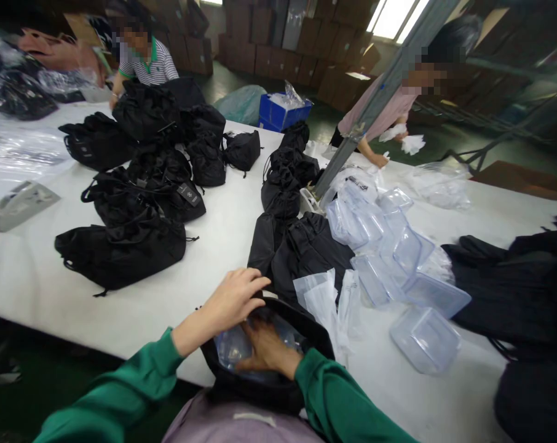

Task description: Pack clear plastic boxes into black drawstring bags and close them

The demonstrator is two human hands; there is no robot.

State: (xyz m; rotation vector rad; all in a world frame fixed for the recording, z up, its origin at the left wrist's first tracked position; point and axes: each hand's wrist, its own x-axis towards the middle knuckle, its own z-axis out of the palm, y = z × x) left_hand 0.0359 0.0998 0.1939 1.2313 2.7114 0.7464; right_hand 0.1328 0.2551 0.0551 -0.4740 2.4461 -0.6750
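A black drawstring bag [318, 329] stands with its mouth open at the table's near edge, against my body. My left hand [230, 298] is at its far left rim, fingers bent over the edge and thumb below them. Inside the bag, my right hand [267, 347] presses down with fingers spread on a clear plastic container [232, 344]; the fingertips are partly hidden. To the right lie several clear plastic containers [426, 338] in a loose heap, with white translucent sleeves [319, 301] between them and the bag.
Filled black bags [122, 252] crowd the table's left, and more black bags [297, 246] lie straight ahead. Dark fabric bags [513, 295] are piled at right. A metal post [375, 104] rises from the table. Two people [147, 61] work across it. A blue crate [283, 114] stands beyond.
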